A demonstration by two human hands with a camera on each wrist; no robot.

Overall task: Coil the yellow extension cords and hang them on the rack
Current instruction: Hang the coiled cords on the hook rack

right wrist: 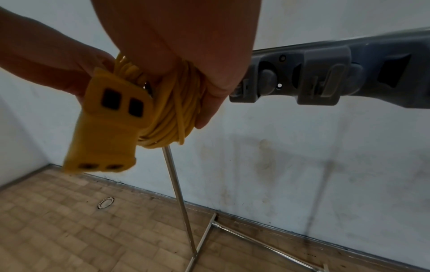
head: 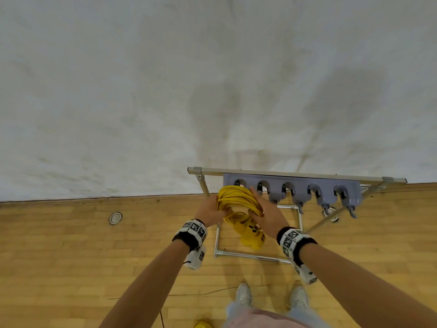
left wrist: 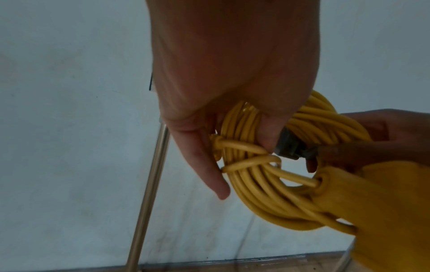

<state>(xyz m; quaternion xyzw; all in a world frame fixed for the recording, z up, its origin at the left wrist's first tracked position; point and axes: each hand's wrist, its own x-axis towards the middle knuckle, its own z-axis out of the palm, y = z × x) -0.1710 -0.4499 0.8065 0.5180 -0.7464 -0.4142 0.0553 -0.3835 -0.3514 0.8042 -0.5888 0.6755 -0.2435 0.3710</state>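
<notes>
Coiled yellow extension cord (head: 237, 201), a thick bundle of rubbery loops w/ two turns cinched across it, is held up just in front of the leftmost slot of the grey plastic hook rack (head: 293, 188), touching or nearly so; can't tell which. Its flat yellow multi-socket block (head: 251, 233) dangles below the coil, toward the person. Left hand (head: 209, 210) grips the coil's left side, fingers curled round the strands; right hand (head: 266, 209) holds the right side, palm and fingers wrapped over the loops, nearer the rack's other slots. The coil's opening faces roughly along the rack, ring standing upright, so prob. the next move is to lift and slip the top of the loop over the end hook. The rack's bar sits on a thin chrome tube stand (head: 257, 255) against the pale wall (head: 165, 91). Behind the person, by the shoes (head: 243, 294), another bit of yellow cord (head: 201, 325) lies on the wood floor (head: 71, 256), so more coiling likely remains
</notes>
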